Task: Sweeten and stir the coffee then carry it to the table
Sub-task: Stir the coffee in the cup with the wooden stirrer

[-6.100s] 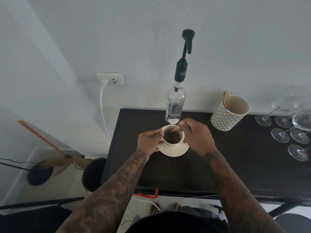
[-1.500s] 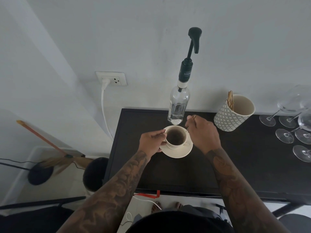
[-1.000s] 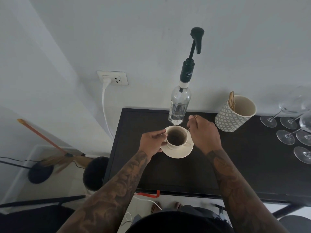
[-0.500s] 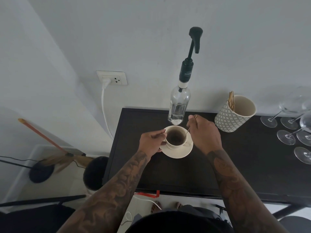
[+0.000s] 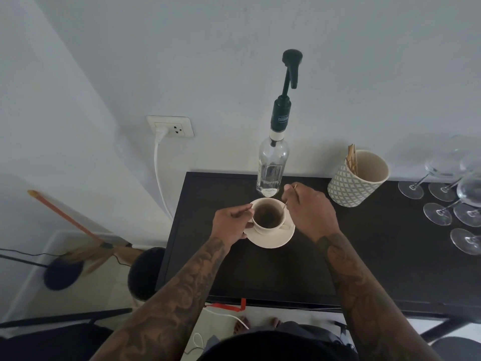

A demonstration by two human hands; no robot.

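Now | your left hand [image 5: 232,222] grips the cup [image 5: 268,216] by its side | your right hand [image 5: 309,212] pinches the stirrer [image 5: 289,198], its tip in the coffee | cup sits on its saucer [image 5: 270,238] on the dark table [image 5: 364,256], near the pump bottle [image 5: 272,162].

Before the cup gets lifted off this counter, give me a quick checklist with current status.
1. Cup seated upright on saucer: ok.
2. Left hand gripping the cup at its left side: ok.
3. Stirrer out of the cup: not ok; the right hand pinches it and its tip dips in at the right rim.
4. Sugar dissolved: cannot tell; the coffee looks dark and even, but the bottom is hidden.
5. Clearance behind: not ok; the pump bottle stands just behind the cup, so lift toward the body.
6. Wine glasses clear of the path: ok, far to the right.
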